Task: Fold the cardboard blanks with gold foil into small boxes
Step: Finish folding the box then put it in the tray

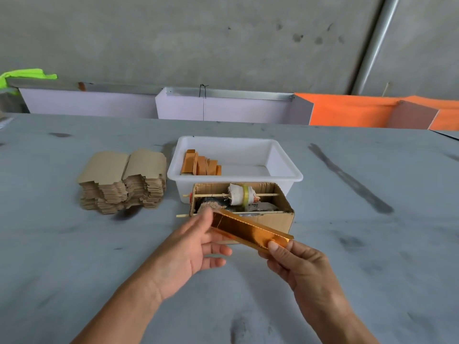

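Grey worktop [74,256], frame centre: my right hand [298,266] pinches the gold-foil blank [248,230] at its near end w/ thumb on top; left hand [193,247] is loose-fingered, touching the far end. I'd crease along the score lines, foil outward. Beyond: cardboard box [278,219], white tub [285,167] w/ folded boxes [201,165], blank stack [124,182] upper left.

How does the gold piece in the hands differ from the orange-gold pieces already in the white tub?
The gold piece is held in the air between the left hand and right hand; the folded pieces stand in the white tub. The held one is long, open and trough-shaped; those in the tub look short and closed. It is single; they form a leaning row. Both show foil-coloured faces.
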The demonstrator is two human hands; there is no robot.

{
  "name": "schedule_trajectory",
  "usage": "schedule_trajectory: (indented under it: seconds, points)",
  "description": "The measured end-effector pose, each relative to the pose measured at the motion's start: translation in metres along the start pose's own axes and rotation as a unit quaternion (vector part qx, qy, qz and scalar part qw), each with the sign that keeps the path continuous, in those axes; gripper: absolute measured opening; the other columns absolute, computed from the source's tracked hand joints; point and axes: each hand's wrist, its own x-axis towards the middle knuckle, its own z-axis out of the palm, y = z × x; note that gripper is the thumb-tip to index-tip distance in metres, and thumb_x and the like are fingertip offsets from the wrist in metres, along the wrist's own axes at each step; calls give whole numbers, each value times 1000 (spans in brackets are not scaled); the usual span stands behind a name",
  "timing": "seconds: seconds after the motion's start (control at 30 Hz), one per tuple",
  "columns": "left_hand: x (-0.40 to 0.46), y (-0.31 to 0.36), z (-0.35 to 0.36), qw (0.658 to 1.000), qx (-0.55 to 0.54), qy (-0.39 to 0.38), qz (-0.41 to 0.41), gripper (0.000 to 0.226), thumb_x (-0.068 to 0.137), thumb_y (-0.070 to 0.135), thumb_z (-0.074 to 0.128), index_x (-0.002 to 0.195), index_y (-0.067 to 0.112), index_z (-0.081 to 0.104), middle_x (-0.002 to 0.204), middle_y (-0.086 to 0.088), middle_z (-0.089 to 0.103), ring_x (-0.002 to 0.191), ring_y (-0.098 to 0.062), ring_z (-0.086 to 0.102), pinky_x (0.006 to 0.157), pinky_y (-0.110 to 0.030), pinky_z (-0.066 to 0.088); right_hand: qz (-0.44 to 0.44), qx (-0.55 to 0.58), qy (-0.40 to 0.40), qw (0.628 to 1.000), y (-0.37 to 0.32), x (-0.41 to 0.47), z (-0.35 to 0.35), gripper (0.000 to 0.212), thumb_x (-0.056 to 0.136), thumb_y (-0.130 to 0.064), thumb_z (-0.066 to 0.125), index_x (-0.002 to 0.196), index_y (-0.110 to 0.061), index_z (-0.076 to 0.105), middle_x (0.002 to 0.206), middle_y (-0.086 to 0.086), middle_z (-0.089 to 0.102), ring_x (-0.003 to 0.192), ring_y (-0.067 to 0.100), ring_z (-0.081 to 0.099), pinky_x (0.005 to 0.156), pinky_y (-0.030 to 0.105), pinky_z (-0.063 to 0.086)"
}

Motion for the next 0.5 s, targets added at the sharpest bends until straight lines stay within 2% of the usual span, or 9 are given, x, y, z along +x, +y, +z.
schedule_trajectory:
  seconds: [0.1,0.23,0.37,0.43,0.5]
  points:
    - [-1,2,1,995,85,23,45,38,75,29,73,109,16,63,93,-8,69,79,-16,66,70,-26,56,37,38,9,999,-7,1,5,46,59,-19,74,90,14,64,82,20,72,78,23,70,68,27,53]
    - [4,7,12,988,102,108,38,14,79,14,71,92,9,68,76,-3,71,68,-12,66,65,-23,57,76,86,15,993,-14,0,10,40,57,-12,74,91,9,68,82,20,70,70,23,71,54,22,55]
    - [7,7,16,986,67,154,12,10,81,14,70,87,7,67,81,-9,70,66,-15,66,61,-23,57,87,100,11,991,-18,0,11,29,59,-10,74,85,1,71,81,18,70,74,24,71,56,23,57]
    - [7,8,18,988,42,147,-24,10,82,16,69,85,8,65,85,-14,71,65,-19,66,57,-27,56,82,107,10,991,-20,1,11,19,60,-9,73,77,-1,72,81,16,70,78,26,71,59,23,57]
    - [6,10,18,989,22,132,-60,12,83,18,69,86,9,62,86,-18,72,64,-21,67,55,-29,55,85,105,16,991,-23,2,11,22,60,-9,73,80,0,71,82,16,70,79,26,71,60,24,58]
